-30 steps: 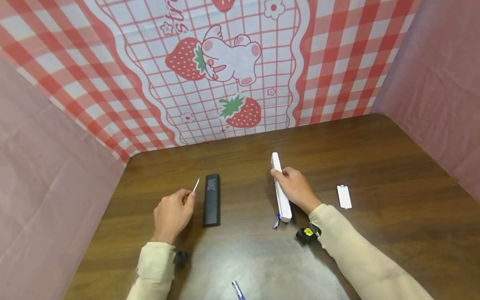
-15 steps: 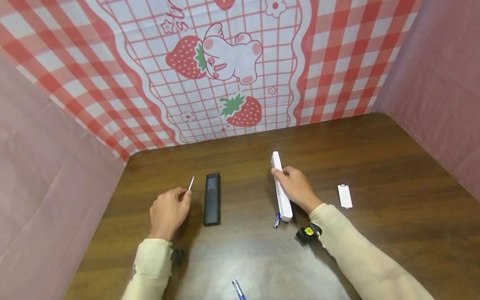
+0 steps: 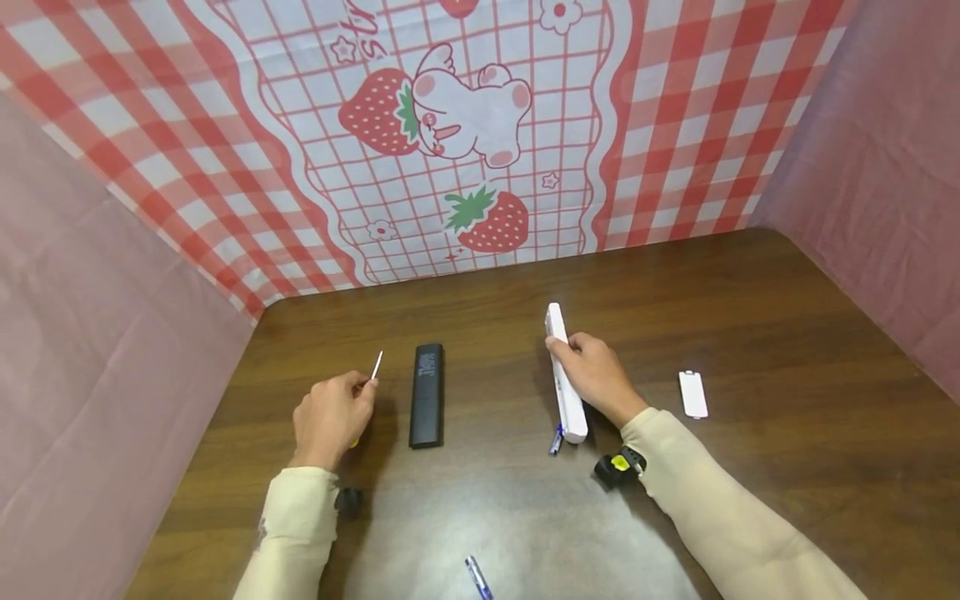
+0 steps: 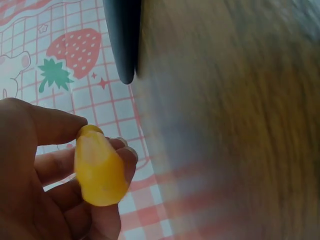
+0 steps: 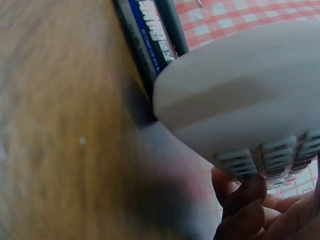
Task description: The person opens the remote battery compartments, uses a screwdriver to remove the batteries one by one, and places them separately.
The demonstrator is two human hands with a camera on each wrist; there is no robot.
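Note:
My left hand (image 3: 327, 421) pinches a screwdriver by its yellow handle (image 4: 100, 170); the thin metal shaft (image 3: 377, 364) points up and away. Just right of that hand lies a black remote control (image 3: 427, 396), apart from it. With my right hand (image 3: 600, 382) I grip a white remote control (image 3: 567, 400) that stands on its long edge. In the right wrist view, my fingers lie against its button side. A blue battery (image 3: 556, 439) rests on the table beside the white remote's near end.
A white battery cover (image 3: 693, 394) lies on the brown table (image 3: 787, 350) to the right. Another blue battery (image 3: 477, 577) sits at the front, cut off by the lower frame edge. A checked cloth (image 3: 675, 125) with strawberries hangs behind the table.
My left hand has drawn leftward with the screwdriver, away from the black remote control. My right hand and the white remote control stay in place.

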